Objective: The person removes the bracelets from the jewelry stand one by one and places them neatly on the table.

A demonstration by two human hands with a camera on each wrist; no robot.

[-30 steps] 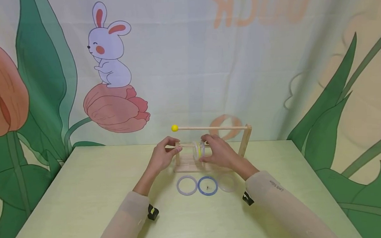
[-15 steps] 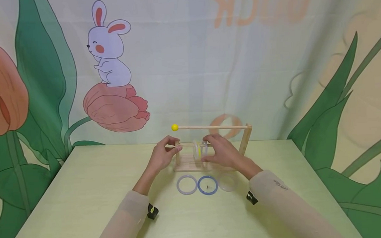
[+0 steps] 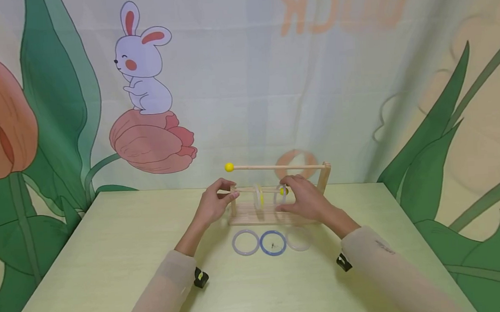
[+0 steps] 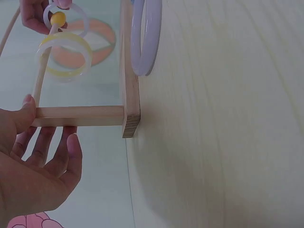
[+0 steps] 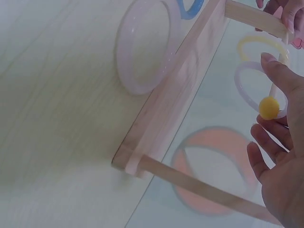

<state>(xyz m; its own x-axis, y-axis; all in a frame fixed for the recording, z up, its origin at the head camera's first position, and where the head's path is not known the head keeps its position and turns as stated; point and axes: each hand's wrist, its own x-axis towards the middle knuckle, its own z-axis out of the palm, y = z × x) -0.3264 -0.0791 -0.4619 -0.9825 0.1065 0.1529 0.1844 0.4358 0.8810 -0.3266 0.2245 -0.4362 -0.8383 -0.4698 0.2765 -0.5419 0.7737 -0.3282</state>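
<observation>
My left hand (image 3: 212, 205) holds the left post (image 4: 80, 116) of a wooden stand (image 3: 253, 220), thumb on one side and fingers on the other. From this post a lower rod (image 4: 42, 76) runs right to a yellow ball tip (image 5: 269, 108). Around the rod hang a yellow ring (image 3: 261, 198) and a whitish ring (image 3: 256, 200), close together. My right hand (image 3: 306, 199) pinches a pale purple ring (image 5: 241, 88) between thumb and fingers. That ring encircles the rod's end, right beside the ball.
An upper rod (image 3: 276, 168) with another yellow ball (image 3: 229, 167) extends left from the tall right post (image 3: 324, 182). On the table before the stand lie a pale purple ring (image 3: 234, 248), a blue ring (image 3: 273, 254) and a faint pinkish ring (image 3: 299, 250). A printed curtain (image 3: 229, 81) hangs behind.
My right hand has drawn the pale purple ring rightward along the lower rod, away from the yellow and whitish rings. The ball tip now shows. My left hand stays in place.
</observation>
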